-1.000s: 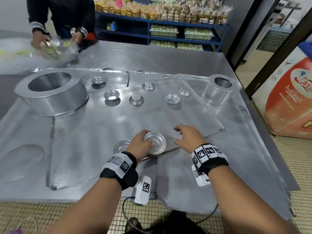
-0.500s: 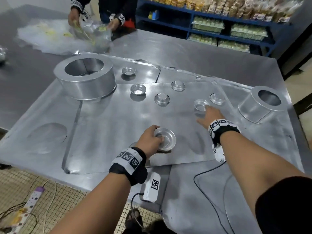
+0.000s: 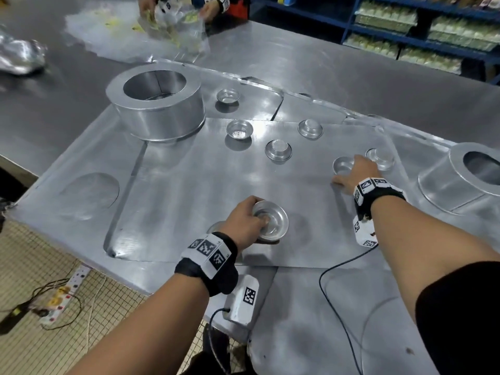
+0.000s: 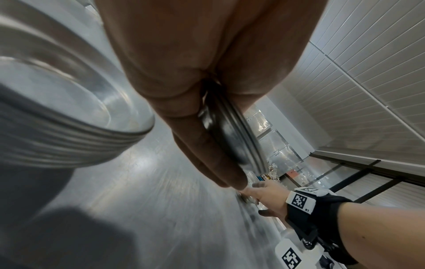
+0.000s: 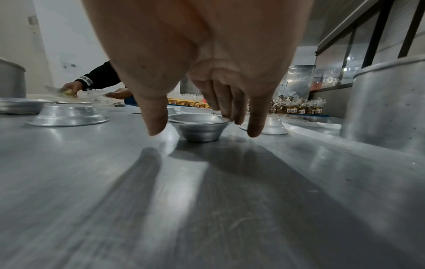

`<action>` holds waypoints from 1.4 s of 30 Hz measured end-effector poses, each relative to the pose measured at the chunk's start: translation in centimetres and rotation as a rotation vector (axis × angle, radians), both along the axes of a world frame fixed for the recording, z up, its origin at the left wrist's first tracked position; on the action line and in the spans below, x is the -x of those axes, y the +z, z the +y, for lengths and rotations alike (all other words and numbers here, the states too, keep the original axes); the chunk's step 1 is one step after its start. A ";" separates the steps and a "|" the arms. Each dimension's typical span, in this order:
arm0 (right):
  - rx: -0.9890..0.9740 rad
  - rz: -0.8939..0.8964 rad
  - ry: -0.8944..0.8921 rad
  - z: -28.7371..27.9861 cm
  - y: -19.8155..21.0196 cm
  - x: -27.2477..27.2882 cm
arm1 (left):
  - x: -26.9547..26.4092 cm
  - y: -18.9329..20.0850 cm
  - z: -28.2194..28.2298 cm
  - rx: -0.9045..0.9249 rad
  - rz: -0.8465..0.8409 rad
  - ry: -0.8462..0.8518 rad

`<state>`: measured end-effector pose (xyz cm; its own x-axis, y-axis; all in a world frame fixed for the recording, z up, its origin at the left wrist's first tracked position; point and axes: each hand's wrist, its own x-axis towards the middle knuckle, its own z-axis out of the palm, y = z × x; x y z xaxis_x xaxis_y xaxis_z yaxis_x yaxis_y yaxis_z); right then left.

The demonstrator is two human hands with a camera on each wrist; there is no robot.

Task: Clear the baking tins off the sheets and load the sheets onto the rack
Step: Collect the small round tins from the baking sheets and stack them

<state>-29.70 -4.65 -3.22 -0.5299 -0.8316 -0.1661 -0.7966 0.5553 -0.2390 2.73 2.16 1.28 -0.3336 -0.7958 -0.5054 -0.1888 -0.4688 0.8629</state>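
Several overlapping aluminium sheets point(image 3: 189, 185) cover the steel table. My left hand point(image 3: 259, 217) grips a small round tin point(image 3: 272, 223) near the front edge, thumb inside its bowl; the left wrist view shows the tin point(image 4: 230, 131) pinched in that hand point(image 4: 207, 127). A stack of tins point(image 4: 69, 127) sits just beside it. My right hand point(image 3: 351, 171) reaches over another small tin point(image 3: 341, 164) at the far right. Its straight fingers touch the far rim of that tin point(image 5: 200, 127) while the thumb point(image 5: 156, 123) stays apart. More small tins point(image 3: 278, 150) stand between.
A large round tin point(image 3: 157, 109) stands at the back left and a medium one point(image 3: 460, 182) at the right. Small tins point(image 3: 239, 130) point(image 3: 310, 129) point(image 3: 228, 96) point(image 3: 380, 158) dot the sheets. Another person point(image 3: 176, 28) handles plastic bags across the table. A power strip point(image 3: 62, 290) lies on the floor.
My right hand has moved from the front, beside the left hand, out to the far right tin and now touches its rim. The left hand keeps its hold on the small tin.
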 end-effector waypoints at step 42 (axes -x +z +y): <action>-0.013 -0.433 0.458 13.9 7.0 -10.3 | 2.7 -0.7 2.2 -0.053 0.079 -0.065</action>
<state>-19.42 9.26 3.75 -0.0029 -0.9548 -0.2971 -0.7869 0.1855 -0.5885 0.01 4.34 0.60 -0.4239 -0.7443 -0.5161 -0.1529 -0.5028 0.8508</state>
